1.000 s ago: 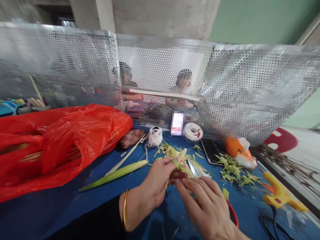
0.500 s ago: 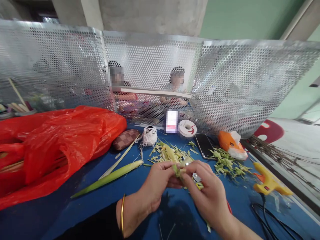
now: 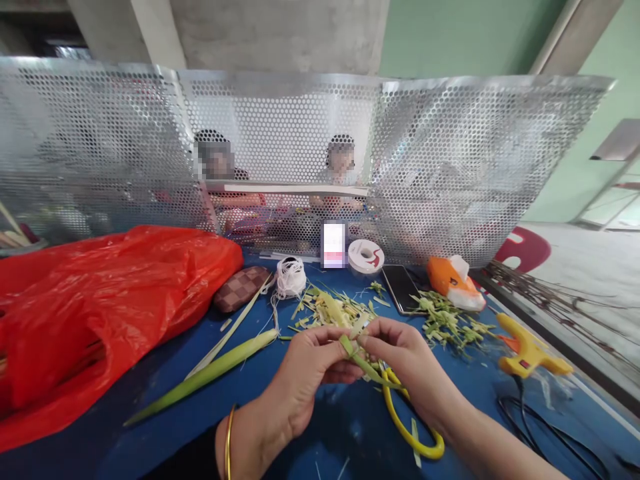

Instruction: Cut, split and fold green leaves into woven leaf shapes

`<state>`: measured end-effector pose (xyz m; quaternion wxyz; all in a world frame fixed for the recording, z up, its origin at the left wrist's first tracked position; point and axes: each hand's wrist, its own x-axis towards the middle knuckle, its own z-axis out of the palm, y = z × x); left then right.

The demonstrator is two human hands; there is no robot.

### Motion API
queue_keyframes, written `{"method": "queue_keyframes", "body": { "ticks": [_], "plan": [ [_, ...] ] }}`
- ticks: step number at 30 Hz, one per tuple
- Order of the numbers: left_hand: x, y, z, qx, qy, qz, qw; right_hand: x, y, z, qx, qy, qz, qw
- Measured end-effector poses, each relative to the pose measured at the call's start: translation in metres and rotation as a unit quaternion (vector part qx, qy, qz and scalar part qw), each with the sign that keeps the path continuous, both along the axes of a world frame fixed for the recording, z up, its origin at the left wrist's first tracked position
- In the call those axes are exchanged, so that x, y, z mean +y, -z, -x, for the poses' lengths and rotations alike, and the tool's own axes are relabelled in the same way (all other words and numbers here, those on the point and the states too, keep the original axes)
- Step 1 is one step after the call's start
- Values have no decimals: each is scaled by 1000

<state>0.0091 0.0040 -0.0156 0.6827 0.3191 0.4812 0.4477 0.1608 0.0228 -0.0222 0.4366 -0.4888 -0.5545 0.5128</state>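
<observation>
Pinching a green leaf strip (image 3: 366, 367) with both hands, the person is holding it just above the blue surface (image 3: 475, 380), around the middle and a bit toward the near edge. The left hand (image 3: 313, 370) has it between thumb and fingers, the right hand (image 3: 400, 350) grips it from the other side. Can't really tell how it's folded, since the fingers cover that bit. One pale end sticks up and a green tail hangs toward the yellow-handled scissors (image 3: 424, 451). Just past the hands there's a messy heap of leaf scraps (image 3: 333, 310), with a ball of white string (image 3: 290, 279) closer to the far edge. A long green leaf (image 3: 220, 371) lies left of the hands, and a big red plastic bag (image 3: 125, 300) hogs the left edge. Yellow glue gun (image 3: 530, 353) is over by the right edge.
</observation>
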Motion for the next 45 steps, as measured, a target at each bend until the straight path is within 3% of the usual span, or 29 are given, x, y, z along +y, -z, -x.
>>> {"method": "queue_keyframes", "body": {
  "ticks": [5,8,10,12,15,19,21,24,29,31,38,45],
  "plan": [
    [0,-3,1,2,-9,17,1000,-1,0,-2,-120,6,-106,987],
    [2,-4,4,-18,-22,16,999,0,-4,-10,-186,13,-211,960],
    [5,-4,8,-45,-26,7,999,3,-9,-19,-238,-13,-322,916],
    [6,-4,11,-73,-13,-8,997,5,-15,-27,-292,-82,-433,849],
    [7,-4,12,-83,3,-14,996,6,-23,-32,-330,-153,-527,768],
    [4,-4,7,-39,-19,17,999,0,-26,-24,-320,-170,-567,740],
    [1,-5,4,-5,-17,16,1000,-3,-26,-20,-303,-147,-568,751],
    [-2,-8,2,40,34,-18,998,-4,-24,-16,-270,-94,-530,798],
    [-3,-12,6,74,112,-30,991,-4,-17,-12,-200,-69,-358,909],
    [-1,-13,8,72,124,-26,989,-3,-13,-10,-175,-48,-296,938],
    [2,-13,13,52,141,-51,987,-4,-9,-4,-117,-14,-158,980],
    [-1,-9,4,92,111,-121,982,-1,-2,-2,-84,4,-122,989]
  ]
}}
